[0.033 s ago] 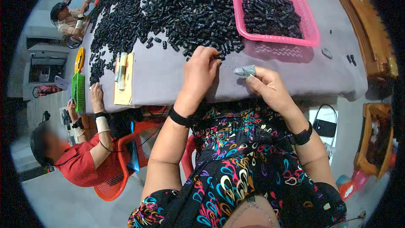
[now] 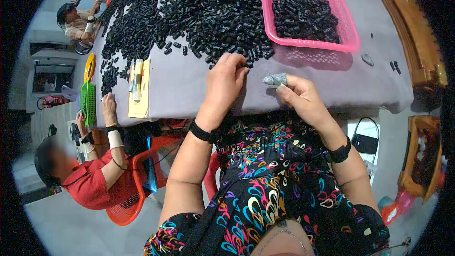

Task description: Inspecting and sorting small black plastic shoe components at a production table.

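Observation:
My left hand [image 2: 225,85] is at the near edge of a big heap of small black cylindrical parts [image 2: 222,14]. Its thumb and fingertips are closed on one small black part [image 2: 248,65]. To the right, just above the cloth, is my right hand [image 2: 303,97]. Grey tape [image 2: 276,79] wraps its index fingertip, and the thumb presses against that finger. Anything between them is hidden. Beyond my right hand stands a pink plastic basket [image 2: 313,45] holding many more black parts.
A grey cloth [image 2: 189,90] covers the table. Left lie a yellow pad [image 2: 140,106] with a marker, then a green basket [image 2: 87,102]. A co-worker in red [image 2: 95,180] sits at the left edge. A grey scrap [image 2: 367,59] and loose black parts lie right, near wooden furniture [image 2: 422,52].

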The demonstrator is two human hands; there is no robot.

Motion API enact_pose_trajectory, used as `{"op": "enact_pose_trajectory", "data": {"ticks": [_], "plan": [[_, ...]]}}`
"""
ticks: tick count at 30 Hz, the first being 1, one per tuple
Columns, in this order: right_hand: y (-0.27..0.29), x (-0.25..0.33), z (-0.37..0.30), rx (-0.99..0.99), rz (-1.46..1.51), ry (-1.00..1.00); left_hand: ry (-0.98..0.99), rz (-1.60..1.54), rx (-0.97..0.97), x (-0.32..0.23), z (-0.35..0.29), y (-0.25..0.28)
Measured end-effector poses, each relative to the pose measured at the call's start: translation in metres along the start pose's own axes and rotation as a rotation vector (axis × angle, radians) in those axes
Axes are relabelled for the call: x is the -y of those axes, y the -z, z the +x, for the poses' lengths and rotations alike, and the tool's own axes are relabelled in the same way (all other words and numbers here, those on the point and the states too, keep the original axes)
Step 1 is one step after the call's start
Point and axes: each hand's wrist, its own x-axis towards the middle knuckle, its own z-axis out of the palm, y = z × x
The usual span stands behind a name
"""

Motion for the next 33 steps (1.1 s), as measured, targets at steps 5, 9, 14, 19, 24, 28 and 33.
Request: {"op": "enact_pose_trajectory", "data": {"ticks": [5,9,14,19,24,28,33], "plan": [[0.002,0.001,0.001,-0.009,0.002,0.043,-0.012,0.022,0.068,0.004,0.0,-0.003],[0.003,0.0,0.002,0.001,0.034,0.034,-0.013,0.036,0.099,0.001,-0.003,0.0],[0.006,-0.002,0.004,-0.074,0.111,0.036,-0.016,0.017,0.088,-0.002,-0.012,0.002],[0.008,0.003,0.005,-0.076,0.159,-0.05,0.106,-0.277,0.107,-0.037,-0.024,0.018],[0.003,0.0,0.008,-0.111,0.117,-0.049,0.177,-1.333,0.734,-0.105,-0.036,0.046],[0.0,-0.001,0.006,-0.086,0.086,-0.057,-0.193,-1.737,1.122,-0.151,-0.049,0.03],[0.004,-0.003,0.004,-0.107,0.038,-0.047,-0.367,-2.009,1.158,-0.191,-0.049,0.035]]}}
